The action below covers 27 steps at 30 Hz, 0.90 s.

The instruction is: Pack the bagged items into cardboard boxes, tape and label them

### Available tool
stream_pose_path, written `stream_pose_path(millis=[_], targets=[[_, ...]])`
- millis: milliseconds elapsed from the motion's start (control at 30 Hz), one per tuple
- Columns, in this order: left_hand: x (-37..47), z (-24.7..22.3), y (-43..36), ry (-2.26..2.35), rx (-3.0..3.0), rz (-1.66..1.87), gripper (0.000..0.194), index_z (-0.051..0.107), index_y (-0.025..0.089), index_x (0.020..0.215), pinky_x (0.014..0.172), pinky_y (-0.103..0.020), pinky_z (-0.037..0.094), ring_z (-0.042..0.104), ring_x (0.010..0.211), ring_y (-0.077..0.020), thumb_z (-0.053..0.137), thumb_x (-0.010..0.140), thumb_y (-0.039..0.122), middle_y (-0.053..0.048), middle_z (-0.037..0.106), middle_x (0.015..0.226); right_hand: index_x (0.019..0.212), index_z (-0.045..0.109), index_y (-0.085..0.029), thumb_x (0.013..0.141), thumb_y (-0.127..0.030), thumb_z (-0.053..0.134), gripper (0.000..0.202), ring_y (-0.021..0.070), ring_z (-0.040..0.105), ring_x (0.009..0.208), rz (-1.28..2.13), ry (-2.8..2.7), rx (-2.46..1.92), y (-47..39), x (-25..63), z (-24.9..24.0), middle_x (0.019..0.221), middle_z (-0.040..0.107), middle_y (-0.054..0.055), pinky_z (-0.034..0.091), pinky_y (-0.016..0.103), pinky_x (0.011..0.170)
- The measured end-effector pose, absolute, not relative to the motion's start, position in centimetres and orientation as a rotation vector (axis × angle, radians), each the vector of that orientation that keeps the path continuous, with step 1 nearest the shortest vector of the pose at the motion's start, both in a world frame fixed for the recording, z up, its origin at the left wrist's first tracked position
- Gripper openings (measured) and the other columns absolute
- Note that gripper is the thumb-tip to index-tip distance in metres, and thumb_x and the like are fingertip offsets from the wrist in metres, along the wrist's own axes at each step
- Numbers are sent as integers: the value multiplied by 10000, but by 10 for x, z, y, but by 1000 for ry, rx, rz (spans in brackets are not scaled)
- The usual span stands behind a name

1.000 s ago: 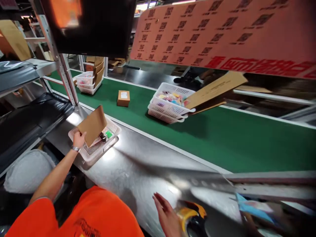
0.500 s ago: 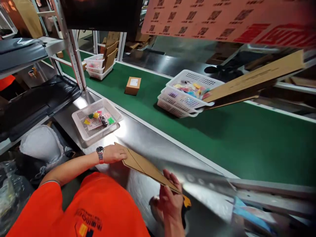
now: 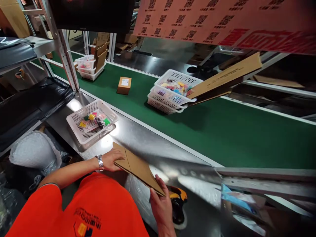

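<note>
A flattened cardboard box (image 3: 138, 166) is held tilted above the steel table, with one of my hands at each end. My left hand (image 3: 112, 159), with a metal watch at the wrist, grips its left end. At the other end, my right hand (image 3: 160, 200) has the thumb on the near side and fingers round the far edge. Just right of that hand stands a black and yellow handheld tool (image 3: 178, 202), partly covered by it. Beyond my left hand, a white perforated basket (image 3: 74, 128) holds small colourful bagged items (image 3: 95, 121).
On the green conveyor belt (image 3: 234, 138) are stacked white baskets (image 3: 164, 98) with bagged items and cardboard, a small brown box (image 3: 123, 86) and further baskets (image 3: 90, 75). A metal post (image 3: 67, 62) rises at left. A pink code sheet (image 3: 197, 26) hangs above.
The cardboard has tilted so more of its broad face shows. My right hand has shifted left along with it, uncovering more of the black and yellow tool. The view has turned slightly.
</note>
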<state>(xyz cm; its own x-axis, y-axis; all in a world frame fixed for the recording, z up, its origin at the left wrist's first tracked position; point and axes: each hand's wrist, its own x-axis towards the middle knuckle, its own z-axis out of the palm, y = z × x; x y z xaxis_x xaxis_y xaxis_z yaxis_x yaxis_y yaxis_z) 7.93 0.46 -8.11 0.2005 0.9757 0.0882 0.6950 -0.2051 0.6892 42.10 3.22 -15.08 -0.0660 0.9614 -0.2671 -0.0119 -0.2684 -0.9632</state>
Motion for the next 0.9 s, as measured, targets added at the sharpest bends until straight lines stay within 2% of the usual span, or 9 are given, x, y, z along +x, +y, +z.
stream_pose_path(millis=[67, 167, 267, 367, 500, 633, 733, 800, 900], targets=[[74, -89, -1, 1466, 1848, 750, 698, 779, 169, 1416, 1313, -579, 488, 666, 1466, -410, 972, 789, 408, -198, 792, 1443, 1538, 633, -295, 689, -588, 978, 962, 400, 541, 1623, 1506, -1068, -1365, 24, 414, -150, 1758, 565, 156, 449, 584, 1352], [72, -99, -3, 1465, 1626, 857, 632, 795, 194, 1437, 1363, -549, 450, 649, 1519, -380, 912, 828, 317, -181, 723, 1590, 1561, 650, -298, 707, -598, 993, 968, 406, 591, 1579, 1594, -1165, -1322, 9, 402, -142, 1722, 604, 155, 527, 567, 1294], [75, -100, 2, 1666, 1364, 967, 468, 798, 211, 1443, 1299, -514, 534, 721, 1445, -322, 730, 983, 268, -137, 761, 1552, 1604, 656, -289, 783, -566, 985, 927, 399, 640, 1531, 1729, -1310, -1228, 1, 388, -126, 1665, 662, 168, 555, 547, 1271], [73, -89, 11, 1869, 1267, 855, 439, 767, 217, 1493, 1188, -448, 602, 794, 1313, -300, 592, 1091, 242, -120, 833, 1422, 1589, 687, -306, 807, -577, 984, 878, 389, 630, 1544, 1777, -1355, -1195, 9, 377, -113, 1601, 720, 156, 482, 573, 1333], [64, -69, 22, 2048, 1354, 469, 487, 676, 132, 1581, 1071, -426, 606, 820, 1224, -344, 492, 1133, 189, -198, 855, 1305, 1447, 785, -305, 657, -660, 1046, 905, 405, 667, 1495, 1831, -1293, -1216, 37, 361, -115, 1494, 789, 150, 453, 617, 1338], [68, -60, 26, 2039, 1412, 343, 502, 679, 22, 1538, 1000, -455, 616, 837, 1132, -405, 465, 1110, 171, -282, 849, 1187, 1256, 836, -238, 504, -645, 1092, 892, 430, 767, 1301, 1753, -1267, -1286, 61, 330, -131, 1305, 859, 156, 560, 651, 1203], [81, -60, 23, 2017, 1485, 303, 697, 569, -28, 1647, 1089, -544, 606, 764, 1308, -501, 655, 1049, 322, -375, 740, 1439, 1158, 837, -221, 514, -627, 1085, 801, 421, 794, 1202, 1582, -1302, -1344, 67, 308, -141, 1230, 874, 152, 607, 635, 1125], [89, -63, 18, 2017, 1536, 244, 942, 485, -16, 1720, 1162, -645, 566, 643, 1467, -577, 766, 984, 500, -429, 547, 1658, 1131, 843, -231, 555, -632, 1065, 736, 414, 798, 1176, 1517, -1353, -1347, 68, 302, -146, 1210, 879, 149, 614, 621, 1118], [94, -71, 12, 1978, 1591, 78, 1258, 426, 22, 1771, 1200, -741, 514, 497, 1576, -647, 891, 827, 711, -446, 333, 1781, 1089, 852, -233, 603, -630, 1041, 655, 409, 814, 1089, 1561, -1402, -1336, 69, 302, -150, 1128, 886, 139, 634, 624, 1067]])
